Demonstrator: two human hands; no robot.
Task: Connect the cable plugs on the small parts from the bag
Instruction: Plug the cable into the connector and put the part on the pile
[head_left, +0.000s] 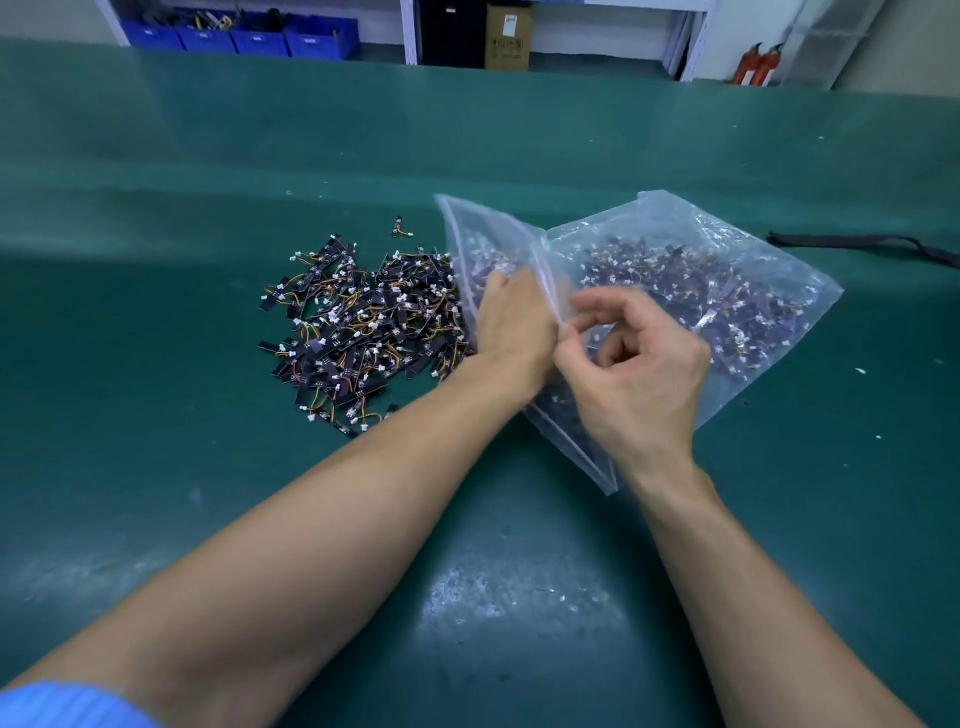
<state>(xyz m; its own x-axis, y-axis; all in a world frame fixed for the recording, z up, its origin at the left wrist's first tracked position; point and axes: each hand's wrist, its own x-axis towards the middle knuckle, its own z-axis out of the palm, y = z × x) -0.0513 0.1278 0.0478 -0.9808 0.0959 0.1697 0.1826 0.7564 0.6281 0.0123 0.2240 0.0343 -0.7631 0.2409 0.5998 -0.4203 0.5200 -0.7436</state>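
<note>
Bag (727, 270), one, with left hand (511, 322), right hand (639, 364)

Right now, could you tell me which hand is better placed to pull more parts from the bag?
Left, probably. The left hand reaches into the open mouth of the bag, next to the pile of parts, while the right hand pinches the rim, holding it open.

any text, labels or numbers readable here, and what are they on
Nothing here can be read.
cardboard box: dark print, too blurred.
blue bins: white labels, too small.
fire extinguishers: labels blurred.
bag, small parts: no print seen.
</note>
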